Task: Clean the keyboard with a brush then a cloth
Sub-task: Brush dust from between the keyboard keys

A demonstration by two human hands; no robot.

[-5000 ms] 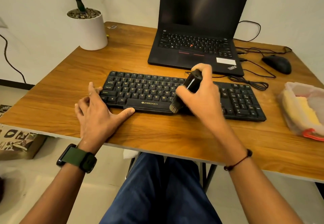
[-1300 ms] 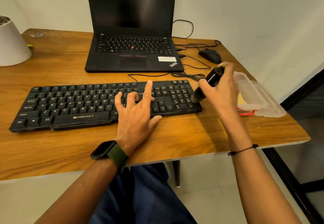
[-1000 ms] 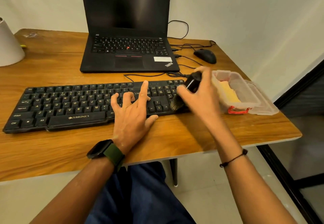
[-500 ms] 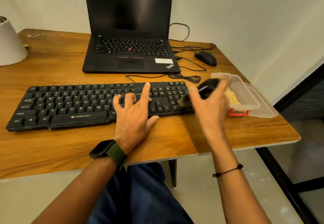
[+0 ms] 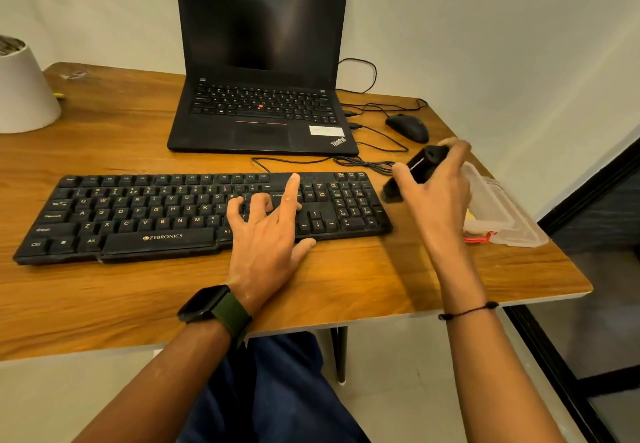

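A black keyboard (image 5: 145, 214) lies across the wooden desk (image 5: 363, 280). My left hand (image 5: 266, 231) rests flat on its right half, fingers spread over the keys. My right hand (image 5: 436, 196) grips a black brush (image 5: 420, 165), tilted with its bristles down just past the keyboard's right end, beside the number pad. A clear plastic box (image 5: 498, 214) with a red clip stands right of that hand; a sliver of something yellow shows at its near edge, the rest hidden by my hand.
An open black laptop (image 5: 263, 72) sits behind the keyboard, with a black mouse (image 5: 408, 127) and loose cables (image 5: 367, 162) to its right. A white plant pot (image 5: 24, 92) stands at the far left. The desk's right edge is close to the box.
The brush has swept from the number pad keys off the keyboard's right end. My left hand has moved from the keyboard's left end to its right half since five seconds ago.
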